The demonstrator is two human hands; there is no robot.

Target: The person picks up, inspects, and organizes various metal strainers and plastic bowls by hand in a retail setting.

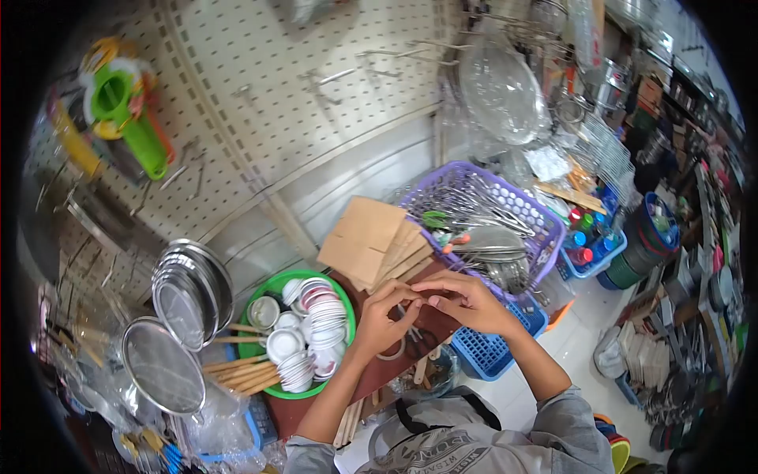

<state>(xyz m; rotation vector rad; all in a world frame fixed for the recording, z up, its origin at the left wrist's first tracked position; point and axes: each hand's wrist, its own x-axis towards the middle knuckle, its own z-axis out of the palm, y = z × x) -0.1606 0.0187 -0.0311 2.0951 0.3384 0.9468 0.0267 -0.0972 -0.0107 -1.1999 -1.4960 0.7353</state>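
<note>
reader: how do the two hands stand?

author: the left hand (387, 316) and right hand (467, 304) meet at the fingertips above the bench (373, 379), thumbs and forefingers curved inward. whether something thin is pinched between them cannot be told; the fingers cover the spot.

reader: what lies nearest to them?

author: the cardboard (362, 241), a loose stack of brown pieces on the bench, just beyond the left hand. its lower layers fan out towards the fingers. beneath the hands lies a dark tool (418, 341) with looped parts, half hidden and hard to name.

reader: and to either side?

author: at left, a green basin (272, 281) of small dishes (325, 324); wooden handles (249, 373) cross its edge, below the sieves (178, 304). at right, a purple basket (545, 265) holds metal cutlery (474, 201), too tangled to separate. a blue basket (482, 353) below it is partly covered by the right forearm.

reader: what is cut off?

author: the dark lens border crops the outer shelves, and plastic wrap obscures the goods at lower left.
</note>
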